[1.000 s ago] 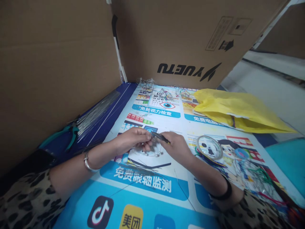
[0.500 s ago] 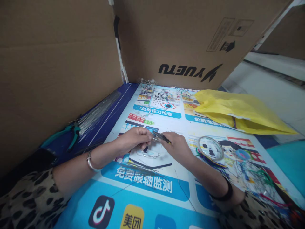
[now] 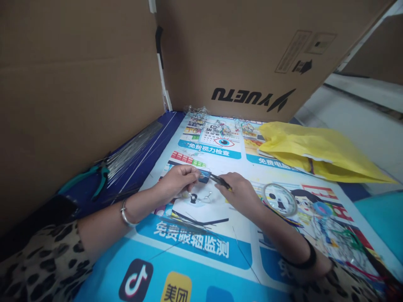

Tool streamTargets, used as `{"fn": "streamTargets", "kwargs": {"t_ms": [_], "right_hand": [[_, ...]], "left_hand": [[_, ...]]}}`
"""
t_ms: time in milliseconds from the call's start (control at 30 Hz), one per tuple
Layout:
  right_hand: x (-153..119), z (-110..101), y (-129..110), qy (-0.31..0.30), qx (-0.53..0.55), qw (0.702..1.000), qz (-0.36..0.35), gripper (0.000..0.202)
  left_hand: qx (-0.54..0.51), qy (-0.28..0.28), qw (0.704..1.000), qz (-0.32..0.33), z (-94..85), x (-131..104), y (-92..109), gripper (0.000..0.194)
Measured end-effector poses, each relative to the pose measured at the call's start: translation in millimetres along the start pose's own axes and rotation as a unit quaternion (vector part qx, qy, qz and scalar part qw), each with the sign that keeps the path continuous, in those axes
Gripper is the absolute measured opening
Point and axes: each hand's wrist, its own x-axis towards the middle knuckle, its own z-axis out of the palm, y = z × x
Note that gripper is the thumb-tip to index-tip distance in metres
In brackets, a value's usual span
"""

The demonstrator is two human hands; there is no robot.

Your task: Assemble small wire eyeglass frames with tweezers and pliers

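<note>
My left hand (image 3: 179, 181) is closed in a pinch on a thin beaded wire (image 3: 206, 199), which hangs in a curve below the fingers with several small pale beads. My right hand (image 3: 239, 193) is wrapped round a pair of pliers (image 3: 219, 180) with dark jaws and a bit of yellow on the handle. The jaws point left toward the left fingertips, a small gap apart from them. Whether the jaws grip the wire's end is too small to tell. Loose dark wires (image 3: 189, 224) lie on the printed sheet (image 3: 234, 220) below the hands.
Teal-handled pliers (image 3: 102, 180) and a bundle of straight wires (image 3: 135, 153) lie at the left. Cardboard walls (image 3: 220, 54) rise behind. A yellow bag (image 3: 315, 147), a clear round ring (image 3: 280, 199) and tangled coloured wires (image 3: 340, 239) are at the right.
The pliers and my right hand have shifted a little right, away from my left fingertips. My left hand keeps its pinch on the beaded wire. The whole view has shifted slightly.
</note>
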Motion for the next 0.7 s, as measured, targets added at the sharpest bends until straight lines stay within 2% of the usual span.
{"fn": "streamTargets", "kwargs": {"t_ms": [133, 233, 300, 367, 433, 533, 600, 700], "right_hand": [[1.1, -13.0, 0.1, 0.034, 0.092, 0.994, 0.041, 0.018], [0.2, -24.2, -5.1, 0.082, 0.21, 0.971, 0.079, 0.022], [-0.1, -25.9, -7.3, 0.098, 0.274, 0.953, 0.089, 0.028], [0.1, -20.6, -6.5, 0.085, 0.29, 0.949, 0.09, 0.032], [0.5, -10.5, -3.7, 0.067, 0.239, 0.966, 0.078, 0.03], [0.0, 3.5, 0.3, 0.061, 0.116, 0.991, -0.012, 0.028], [-1.4, 7.8, 1.7, 0.071, 0.045, 0.995, -0.054, 0.03], [-3.6, 7.8, 3.6, 0.093, -0.028, 0.993, -0.07, 0.033]], "left_hand": [[0.002, 0.019, 0.999, 0.03, -0.3, 0.8, 1.3, 0.022], [0.009, 0.015, 0.999, 0.04, -0.1, 0.4, 0.9, 0.024], [0.018, 0.014, 0.999, 0.04, -0.2, 0.3, -0.4, 0.025], [0.021, 0.013, 0.999, 0.042, -0.5, 0.4, -2.1, 0.024], [0.02, 0.014, 0.998, 0.051, -0.9, 0.7, -3.4, 0.022], [0.018, 0.012, 0.998, 0.058, -1.3, 0.8, -3.7, 0.023], [0.015, 0.012, 0.998, 0.055, -1.2, 0.7, -3.2, 0.023], [0.024, 0.017, 0.998, 0.057, -0.7, 0.2, -2.6, 0.021]]}}
